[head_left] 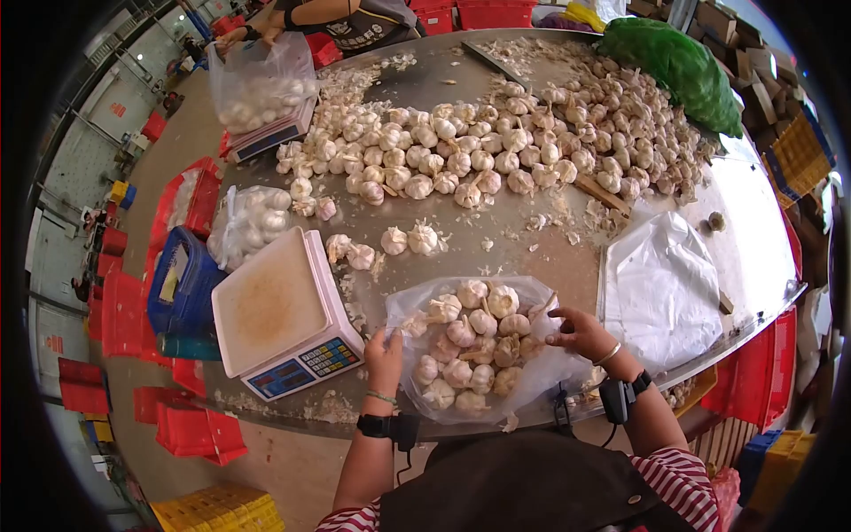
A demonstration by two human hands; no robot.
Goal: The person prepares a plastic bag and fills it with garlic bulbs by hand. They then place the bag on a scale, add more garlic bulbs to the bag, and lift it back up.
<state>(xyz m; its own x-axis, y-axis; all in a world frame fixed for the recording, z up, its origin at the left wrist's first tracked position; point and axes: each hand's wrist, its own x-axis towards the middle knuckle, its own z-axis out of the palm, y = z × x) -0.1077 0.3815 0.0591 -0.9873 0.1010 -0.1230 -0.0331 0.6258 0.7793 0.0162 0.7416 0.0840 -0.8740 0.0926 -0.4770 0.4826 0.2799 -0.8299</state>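
The left hand [384, 355] pinches the near-left edge of a clear plastic bag [417, 301], fingers mostly closed on the film. The right hand [581, 335] is partly open at the opposite edge, thumb and fingers curved round the rim; whether it truly grips the film or only rests against it is hard to tell from here. The bag sits on the bench [532, 266] close to the person's body, mouth spread wide, full of garlic bulbs [483, 324].

The bulbs lie nearly level with the rim, so if one side is lifted ahead of the other, some could roll out over the lower edge. The film looks thin; a hard pull at two points, with all that weight between them, could stretch or split it. The bag is also near the bench's front edge, where a drag towards the body could tip it over. The scale [275, 301] stands just beside the left hand, and a wide swing of that wrist could knock it.
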